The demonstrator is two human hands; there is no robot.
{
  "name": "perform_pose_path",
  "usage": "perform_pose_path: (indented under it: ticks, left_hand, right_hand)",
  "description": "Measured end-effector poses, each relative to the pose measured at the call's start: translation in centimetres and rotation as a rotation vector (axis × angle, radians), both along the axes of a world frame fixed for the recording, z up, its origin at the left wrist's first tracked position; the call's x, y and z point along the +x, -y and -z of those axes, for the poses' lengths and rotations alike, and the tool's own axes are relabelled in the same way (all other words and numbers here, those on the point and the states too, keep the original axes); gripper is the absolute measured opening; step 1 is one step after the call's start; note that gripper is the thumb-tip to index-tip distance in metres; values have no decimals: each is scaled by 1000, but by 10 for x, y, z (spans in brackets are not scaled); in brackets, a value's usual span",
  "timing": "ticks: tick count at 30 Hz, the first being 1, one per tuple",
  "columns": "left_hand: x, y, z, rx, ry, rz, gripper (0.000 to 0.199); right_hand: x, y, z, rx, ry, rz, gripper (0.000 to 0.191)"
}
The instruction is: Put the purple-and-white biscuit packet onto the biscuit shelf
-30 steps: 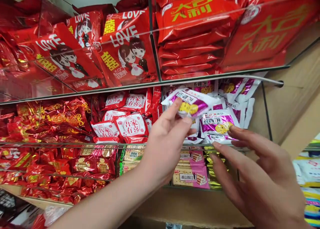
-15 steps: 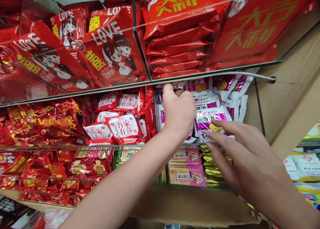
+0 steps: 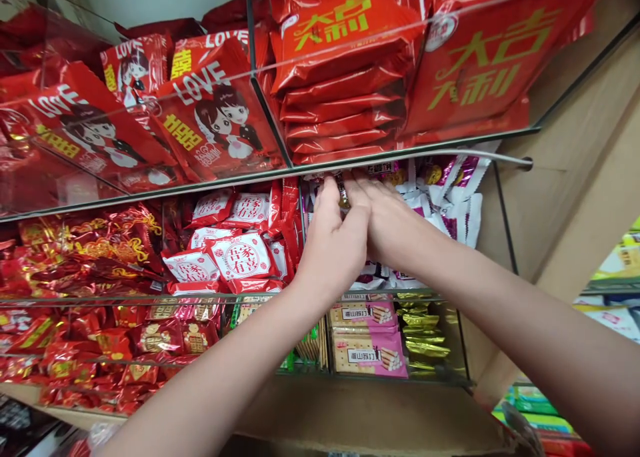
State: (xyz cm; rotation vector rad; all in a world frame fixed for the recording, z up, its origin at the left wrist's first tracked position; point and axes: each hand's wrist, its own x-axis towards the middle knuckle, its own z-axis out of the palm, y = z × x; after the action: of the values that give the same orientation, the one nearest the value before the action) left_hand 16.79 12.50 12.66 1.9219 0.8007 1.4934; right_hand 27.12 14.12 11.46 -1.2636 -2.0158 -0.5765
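White-and-purple snack packets (image 3: pixel 453 214) fill a compartment of the middle shelf. My left hand (image 3: pixel 337 234) reaches into the left part of that compartment, its fingers bent around something I cannot make out, near a small dark packet. Beside it, touching it on the right, my right hand (image 3: pixel 383 214) lies over the packets with its fingers stretched forward; the fingertips are partly hidden under the upper shelf edge.
Above, red packets (image 3: pixel 345 50) stand behind a clear panel. Red-and-white packets (image 3: pixel 245 256) lie to the left. Below are pink cracker packs (image 3: pixel 370 354) and gold packets (image 3: pixel 423 334). A white cable (image 3: pixel 480 154) runs under the upper shelf.
My right hand has moved left and further in, from in front of the packets to beside my left hand. The view has shifted slightly.
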Motion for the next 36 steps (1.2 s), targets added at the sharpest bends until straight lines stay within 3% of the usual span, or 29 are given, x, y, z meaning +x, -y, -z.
perform_pose_path:
  ticks: [4, 8, 12, 15, 21, 24, 32, 36]
  left_hand:
    - [-14, 7, -3, 127, -479, -221, 58]
    - [-13, 4, -11, 247, -720, -291, 56]
    - [-8, 0, -20, 373, -803, -334, 46]
    - [-8, 0, -22, 444, -859, -328, 45]
    - [-9, -1, -9, 490, -1074, -519, 55]
    - [-6, -3, -6, 511, -1149, -562, 61]
    - [-2, -3, -15, 532, -1217, -588, 63]
    - [-5, -1, -11, 522, -1240, -541, 65]
  right_hand:
    - [-1, 1, -5, -59, 25, 62, 52]
    - [4, -1, -8, -66, 55, 70, 51]
    - [9, 0, -10, -33, 76, 63, 52]
    - [10, 3, -13, -9, 86, 142, 45]
    - [10, 2, -20, -41, 136, 370, 35]
    - [13, 0, -22, -84, 153, 369, 34]
    - [15, 3, -23, -154, 153, 348, 34]
    - [14, 3, -20, -123, 145, 330, 34]
